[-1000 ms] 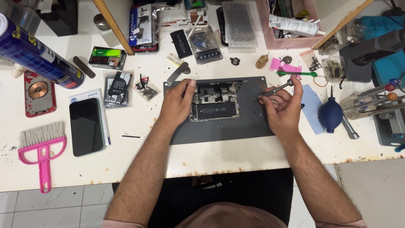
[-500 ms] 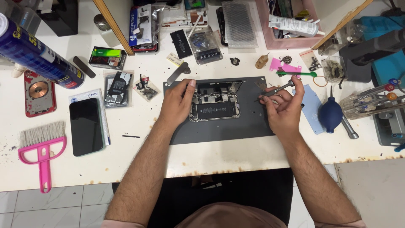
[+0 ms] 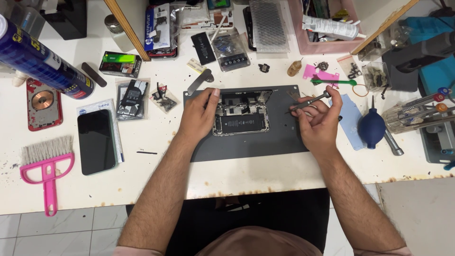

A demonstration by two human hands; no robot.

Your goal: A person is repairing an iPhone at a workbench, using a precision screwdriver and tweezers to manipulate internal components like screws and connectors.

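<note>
While left hand [image 3: 198, 116] steadies opened phone [image 3: 241, 117], right hand [image 3: 318, 121] holds screwdriver [image 3: 310, 101].

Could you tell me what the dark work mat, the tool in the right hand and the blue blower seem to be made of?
The dark work mat looks like matte rubber or silicone: flat grey, no glare. The tool held by the right hand looks like metal, a thin shaft with a silvery sheen. The blue blower seems to be soft rubber, a smooth rounded bulb with a dull shine.
</note>
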